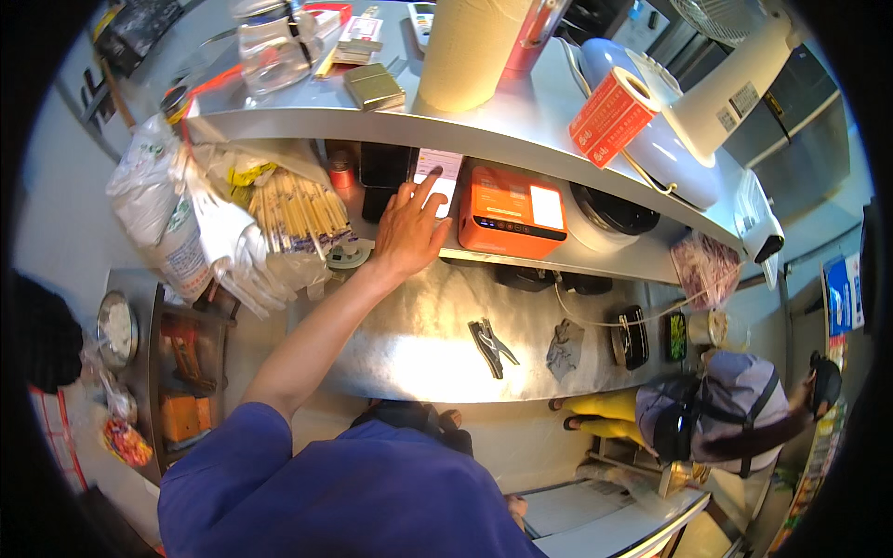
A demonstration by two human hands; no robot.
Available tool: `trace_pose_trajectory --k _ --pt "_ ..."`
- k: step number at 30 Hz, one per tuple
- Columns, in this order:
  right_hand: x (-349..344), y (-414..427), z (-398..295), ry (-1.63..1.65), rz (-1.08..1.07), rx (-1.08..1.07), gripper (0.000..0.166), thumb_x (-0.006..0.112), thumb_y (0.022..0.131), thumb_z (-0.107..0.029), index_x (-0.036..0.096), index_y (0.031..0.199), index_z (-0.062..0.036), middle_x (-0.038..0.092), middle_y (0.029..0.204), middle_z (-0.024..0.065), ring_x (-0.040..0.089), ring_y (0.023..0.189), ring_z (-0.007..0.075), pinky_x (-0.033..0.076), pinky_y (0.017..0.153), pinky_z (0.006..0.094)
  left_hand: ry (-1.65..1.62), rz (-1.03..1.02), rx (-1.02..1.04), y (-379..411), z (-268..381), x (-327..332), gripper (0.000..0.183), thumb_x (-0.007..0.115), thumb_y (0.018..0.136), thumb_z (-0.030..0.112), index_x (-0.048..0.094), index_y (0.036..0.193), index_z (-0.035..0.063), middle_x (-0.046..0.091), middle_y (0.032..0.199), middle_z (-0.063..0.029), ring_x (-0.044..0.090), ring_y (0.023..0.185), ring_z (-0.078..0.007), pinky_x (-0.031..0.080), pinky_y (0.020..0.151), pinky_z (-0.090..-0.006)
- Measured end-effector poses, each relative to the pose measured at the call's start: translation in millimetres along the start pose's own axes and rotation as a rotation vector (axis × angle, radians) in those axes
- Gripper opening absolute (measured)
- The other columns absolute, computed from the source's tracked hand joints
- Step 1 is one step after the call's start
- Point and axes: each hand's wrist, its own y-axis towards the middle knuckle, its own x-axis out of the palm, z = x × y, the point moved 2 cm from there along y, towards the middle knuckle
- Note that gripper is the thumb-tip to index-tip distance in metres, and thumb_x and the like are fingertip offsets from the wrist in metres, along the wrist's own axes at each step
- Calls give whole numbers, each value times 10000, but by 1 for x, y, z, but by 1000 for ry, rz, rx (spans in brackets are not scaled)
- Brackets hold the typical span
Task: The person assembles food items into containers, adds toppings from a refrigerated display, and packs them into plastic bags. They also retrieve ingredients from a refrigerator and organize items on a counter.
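My left hand [411, 234] reaches into the lower shelf, fingers apart, with its index fingertip on or just over a lit phone screen [441, 199]. Nothing is held in that hand. Just right of the phone sits an orange box-shaped device [513, 202] with a row of buttons and a bright panel. Behind the fingers, to the left, stands a dark flat screen [384, 166]. Of my right hand [516, 505], only a small part shows beside my shirt at the bottom; the rest is hidden, and its grip is unclear.
Paper-wrapped chopsticks [300, 206] and white gloves [227, 227] lie at left. Above the shelf are a red label roll [614, 115], a paper roll [467, 56] and a fan [732, 87]. A plier-like hand tool [492, 347] rests on the metal counter [404, 328]. Another person [718, 411] is at right.
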Motion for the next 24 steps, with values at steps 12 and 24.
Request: trace_pose_trajectory --k 12,24 --pt "41 -38 -14 41 -84 -126 268 675 753 -82 673 999 25 689 856 145 680 795 217 571 641 340 -108 -132 20 -57 -12 -4 287 670 815 144 580 1044 -2 505 1353 -124 497 1085 -322 424 935 -423" --pt "66 -31 -50 221 -188 -175 307 672 785 -42 620 1077 39 632 1023 164 660 807 237 603 645 351 -141 -8 -21 -17 -2 -1 284 674 816 167 565 1032 18 432 1431 -131 479 1115 -330 401 963 -426"
